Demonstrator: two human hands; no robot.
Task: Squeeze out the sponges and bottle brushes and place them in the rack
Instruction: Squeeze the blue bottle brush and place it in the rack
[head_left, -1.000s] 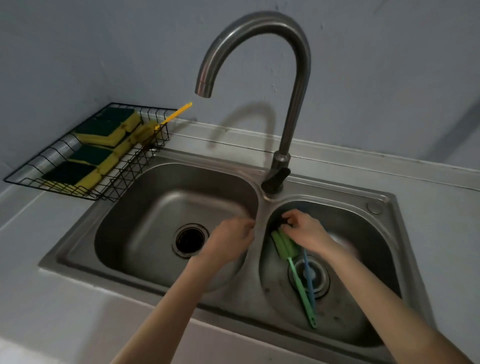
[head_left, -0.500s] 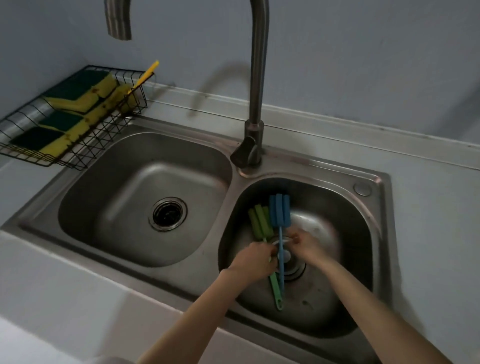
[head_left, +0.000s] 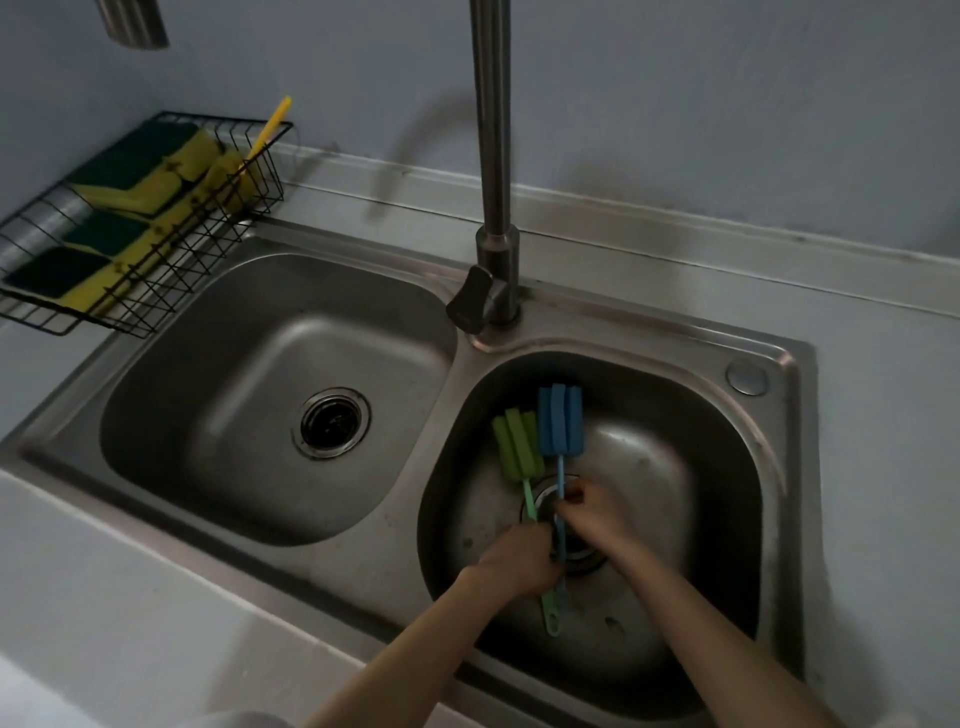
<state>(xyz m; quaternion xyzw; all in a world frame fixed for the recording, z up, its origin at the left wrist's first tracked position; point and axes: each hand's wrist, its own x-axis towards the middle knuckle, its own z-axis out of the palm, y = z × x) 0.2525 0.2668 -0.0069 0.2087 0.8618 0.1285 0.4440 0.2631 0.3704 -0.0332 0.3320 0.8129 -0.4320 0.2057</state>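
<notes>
Two bottle brushes lie in the right sink basin (head_left: 727, 467): a green brush (head_left: 515, 444) and a blue brush (head_left: 559, 418), foam heads side by side pointing to the back. My left hand (head_left: 517, 558) grips the green handle at its middle. My right hand (head_left: 589, 512) pinches the blue handle just above the drain. A black wire rack (head_left: 156, 291) at the back left holds several yellow-and-green sponges (head_left: 130, 176) and a yellow brush (head_left: 270, 130) whose handle sticks out.
The left basin (head_left: 249, 415) has an open drain (head_left: 335, 423). The tap's column (head_left: 493, 182) rises between the basins, its lever (head_left: 470, 306) at the base; the spout end (head_left: 135, 23) hangs at the upper left. Grey counter surrounds the sink.
My right hand uncovered the blue brush, and both hands slid down from the foam heads to the handles. The camera view shifted right and nearer to the right basin.
</notes>
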